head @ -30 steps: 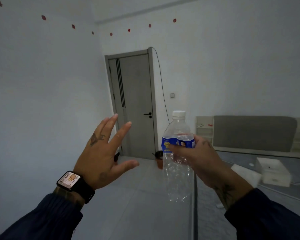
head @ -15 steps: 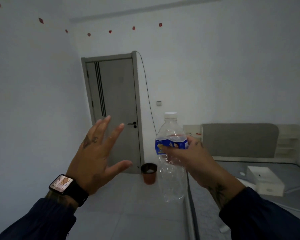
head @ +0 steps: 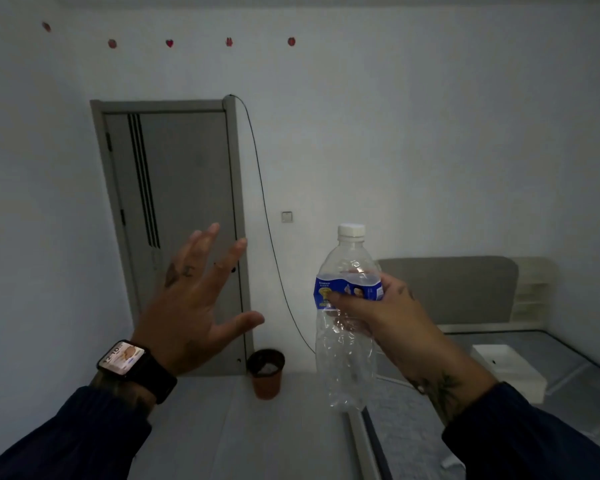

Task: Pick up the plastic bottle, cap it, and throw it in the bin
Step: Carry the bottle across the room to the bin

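Note:
My right hand (head: 378, 311) grips a clear, empty plastic bottle (head: 347, 362) around its blue label and holds it upright in front of me. A white cap (head: 351, 230) sits on its neck. My left hand (head: 194, 299) is raised to the left of the bottle, palm forward, fingers spread, holding nothing. A small orange-brown bin (head: 266, 374) with a dark liner stands on the floor by the far wall, below and between my hands.
A grey door (head: 174, 216) is shut behind my left hand, with a black cable (head: 267, 230) hanging beside it. A bed frame (head: 357, 441) with a grey headboard (head: 465, 289) fills the right side. A white box (head: 510, 368) lies on the bed.
The view has swung left, so the door and bin now sit nearer the centre. Both hands keep their pose, bottle still held upright.

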`<state>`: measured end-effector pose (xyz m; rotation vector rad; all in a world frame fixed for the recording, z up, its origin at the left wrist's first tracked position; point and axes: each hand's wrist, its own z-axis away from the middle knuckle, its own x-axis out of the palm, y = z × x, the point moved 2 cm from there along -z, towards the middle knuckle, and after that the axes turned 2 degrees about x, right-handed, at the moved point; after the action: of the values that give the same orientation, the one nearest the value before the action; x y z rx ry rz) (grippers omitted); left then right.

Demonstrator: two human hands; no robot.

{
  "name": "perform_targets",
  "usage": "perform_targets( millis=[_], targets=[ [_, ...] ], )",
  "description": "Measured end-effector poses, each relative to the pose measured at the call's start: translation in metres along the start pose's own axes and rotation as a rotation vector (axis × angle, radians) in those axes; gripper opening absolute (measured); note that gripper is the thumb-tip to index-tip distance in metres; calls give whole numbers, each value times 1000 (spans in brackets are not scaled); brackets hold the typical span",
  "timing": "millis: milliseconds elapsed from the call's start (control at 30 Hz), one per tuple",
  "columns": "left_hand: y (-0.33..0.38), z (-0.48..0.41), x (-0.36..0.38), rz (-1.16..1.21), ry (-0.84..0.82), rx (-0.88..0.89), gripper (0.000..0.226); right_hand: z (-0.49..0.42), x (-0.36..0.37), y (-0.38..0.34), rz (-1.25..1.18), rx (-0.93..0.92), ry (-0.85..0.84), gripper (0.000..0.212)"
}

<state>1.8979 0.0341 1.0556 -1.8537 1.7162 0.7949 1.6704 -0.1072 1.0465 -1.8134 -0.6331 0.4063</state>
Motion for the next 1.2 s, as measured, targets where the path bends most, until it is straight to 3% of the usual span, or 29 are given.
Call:
perform_targets(
  millis=[300, 867, 1200],
  targets=[
    [-78, -64, 93, 19, -15, 38, 94, -122, 8, 61, 0, 7, 34, 30],
    [-252, -259, 292, -43, -60, -39, 93, -457, -8, 182, -9, 54, -27, 24],
    [-360, -354, 402, -24, -55, -23, 91, -621, 16, 256, 1, 62, -30, 32]
  ],
)
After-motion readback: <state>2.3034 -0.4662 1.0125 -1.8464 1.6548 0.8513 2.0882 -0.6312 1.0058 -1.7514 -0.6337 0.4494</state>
